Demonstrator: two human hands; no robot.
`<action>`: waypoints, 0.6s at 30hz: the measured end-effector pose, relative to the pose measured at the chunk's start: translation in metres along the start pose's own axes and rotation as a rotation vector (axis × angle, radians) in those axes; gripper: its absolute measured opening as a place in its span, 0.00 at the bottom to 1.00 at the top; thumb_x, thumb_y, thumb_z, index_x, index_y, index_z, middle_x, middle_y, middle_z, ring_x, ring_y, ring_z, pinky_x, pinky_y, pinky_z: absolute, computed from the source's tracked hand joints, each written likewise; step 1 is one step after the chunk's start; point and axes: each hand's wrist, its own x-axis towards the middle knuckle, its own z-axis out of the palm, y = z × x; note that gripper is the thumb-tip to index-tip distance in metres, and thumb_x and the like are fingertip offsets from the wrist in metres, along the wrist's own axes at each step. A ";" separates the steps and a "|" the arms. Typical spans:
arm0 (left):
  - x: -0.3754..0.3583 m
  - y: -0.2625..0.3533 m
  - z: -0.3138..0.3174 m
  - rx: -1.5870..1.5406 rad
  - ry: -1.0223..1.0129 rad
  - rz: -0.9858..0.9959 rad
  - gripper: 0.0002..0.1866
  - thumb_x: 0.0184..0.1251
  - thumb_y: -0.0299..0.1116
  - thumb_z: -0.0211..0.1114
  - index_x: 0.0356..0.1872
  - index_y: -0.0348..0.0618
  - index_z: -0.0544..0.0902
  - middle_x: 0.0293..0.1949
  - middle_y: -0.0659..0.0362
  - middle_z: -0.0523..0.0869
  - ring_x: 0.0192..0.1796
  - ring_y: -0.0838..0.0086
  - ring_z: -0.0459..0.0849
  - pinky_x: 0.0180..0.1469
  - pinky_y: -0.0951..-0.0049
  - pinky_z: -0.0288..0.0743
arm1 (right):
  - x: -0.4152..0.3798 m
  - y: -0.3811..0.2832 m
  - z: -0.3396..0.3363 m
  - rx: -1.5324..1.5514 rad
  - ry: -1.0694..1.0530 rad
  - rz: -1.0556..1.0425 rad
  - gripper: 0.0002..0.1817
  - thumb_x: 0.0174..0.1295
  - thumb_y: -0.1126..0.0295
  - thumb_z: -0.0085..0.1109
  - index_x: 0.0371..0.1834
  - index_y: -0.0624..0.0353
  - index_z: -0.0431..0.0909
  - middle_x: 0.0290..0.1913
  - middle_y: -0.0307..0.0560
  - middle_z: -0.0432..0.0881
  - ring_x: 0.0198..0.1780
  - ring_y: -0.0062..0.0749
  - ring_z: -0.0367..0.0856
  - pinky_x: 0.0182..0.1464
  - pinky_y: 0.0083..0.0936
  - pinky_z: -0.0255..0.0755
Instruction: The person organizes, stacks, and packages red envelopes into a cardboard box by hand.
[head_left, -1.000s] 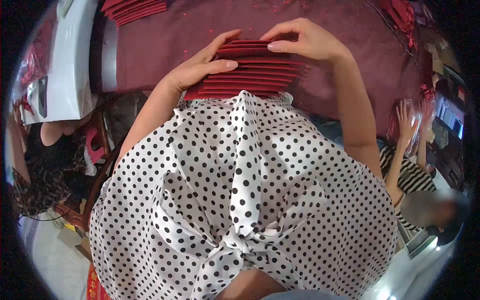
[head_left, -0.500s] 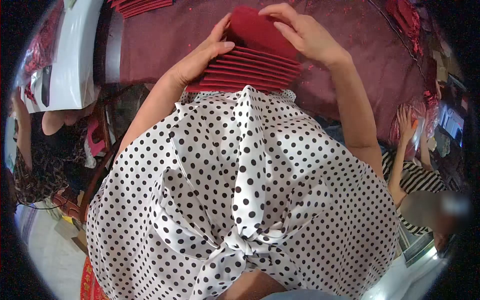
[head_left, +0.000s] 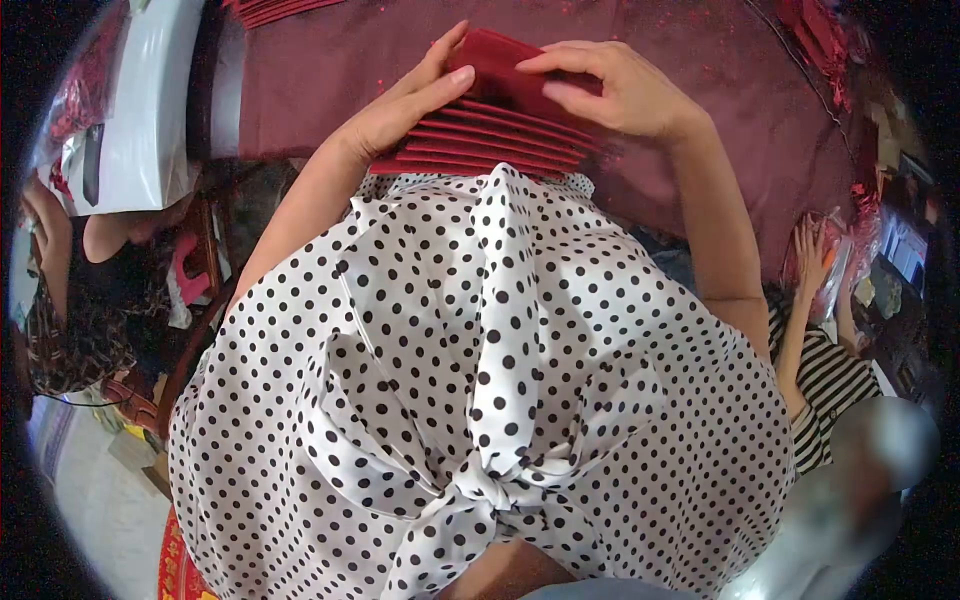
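left hand [head_left: 405, 105]: palm flat against left edge of fanned red envelope stack [head_left: 480, 145], fingers straight | right hand [head_left: 610, 90]: fingers pinched on top red envelope [head_left: 505, 65], lifted, tilted | stack at maroon table [head_left: 330, 60] near edge

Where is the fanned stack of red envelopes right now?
In the head view, top centre: the fanned stack of red envelopes lies on the dark red table, between the left hand and right hand.
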 end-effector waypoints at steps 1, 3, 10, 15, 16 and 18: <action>-0.003 0.006 0.003 -0.009 -0.002 0.031 0.40 0.67 0.49 0.53 0.71 0.40 0.45 0.69 0.48 0.53 0.72 0.66 0.50 0.70 0.71 0.44 | 0.001 0.000 0.001 -0.039 0.043 0.077 0.18 0.60 0.68 0.53 0.54 0.55 0.72 0.50 0.50 0.78 0.50 0.41 0.78 0.54 0.29 0.69; -0.005 0.013 0.008 -0.022 -0.005 0.059 0.39 0.67 0.48 0.53 0.71 0.39 0.45 0.69 0.49 0.55 0.71 0.67 0.52 0.70 0.72 0.46 | 0.003 0.004 0.006 -0.054 0.140 0.094 0.21 0.61 0.69 0.46 0.59 0.51 0.68 0.50 0.53 0.78 0.51 0.50 0.76 0.53 0.36 0.70; 0.001 0.003 -0.002 -0.085 0.021 0.016 0.40 0.66 0.45 0.56 0.70 0.39 0.45 0.67 0.49 0.60 0.68 0.68 0.58 0.67 0.74 0.52 | -0.003 -0.005 0.005 -0.044 0.032 0.019 0.18 0.59 0.68 0.53 0.54 0.50 0.75 0.57 0.55 0.73 0.55 0.48 0.74 0.57 0.32 0.68; 0.001 -0.001 -0.003 -0.060 0.026 -0.006 0.36 0.68 0.48 0.52 0.71 0.45 0.50 0.66 0.55 0.62 0.66 0.69 0.62 0.67 0.71 0.54 | -0.003 -0.010 0.005 -0.078 0.049 0.002 0.19 0.57 0.67 0.56 0.54 0.51 0.75 0.56 0.55 0.74 0.54 0.47 0.75 0.56 0.32 0.69; 0.004 -0.006 -0.006 -0.074 0.008 0.050 0.36 0.67 0.48 0.52 0.71 0.45 0.49 0.66 0.54 0.62 0.67 0.68 0.61 0.67 0.71 0.53 | -0.002 -0.010 0.005 -0.089 0.052 -0.025 0.19 0.57 0.68 0.57 0.54 0.51 0.75 0.56 0.55 0.74 0.53 0.47 0.76 0.55 0.31 0.70; 0.004 -0.010 -0.008 -0.091 -0.010 0.101 0.37 0.67 0.49 0.52 0.71 0.45 0.48 0.66 0.54 0.62 0.67 0.68 0.61 0.68 0.71 0.53 | -0.001 -0.011 0.006 -0.088 0.068 -0.018 0.19 0.57 0.68 0.56 0.54 0.51 0.75 0.54 0.54 0.75 0.51 0.46 0.77 0.53 0.31 0.71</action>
